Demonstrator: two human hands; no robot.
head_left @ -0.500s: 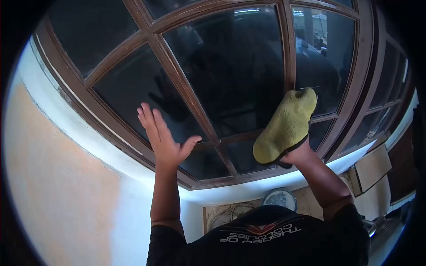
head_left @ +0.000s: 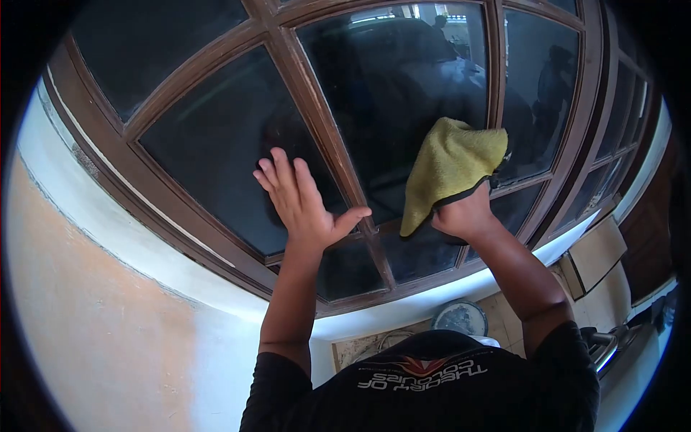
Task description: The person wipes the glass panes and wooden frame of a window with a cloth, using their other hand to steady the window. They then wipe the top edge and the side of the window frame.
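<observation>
The right grip (head_left: 466, 214) is clenched around a yellow-green cloth (head_left: 457, 165) with dark edging, which bunches over the fingers and hangs to a point on the left. The cloth lies before the window's central glass pane (head_left: 392, 93), overlapping the wooden frame bar (head_left: 495, 72) to its right; whether it presses on the glass is unclear. The left grip (head_left: 306, 216) is empty, its 4 fingers extended upward and thumb spread toward another brown bar (head_left: 320, 119); contact there is unclear too. Below, a round bucket (head_left: 461, 322) stands near folded cardboard (head_left: 599, 252).
</observation>
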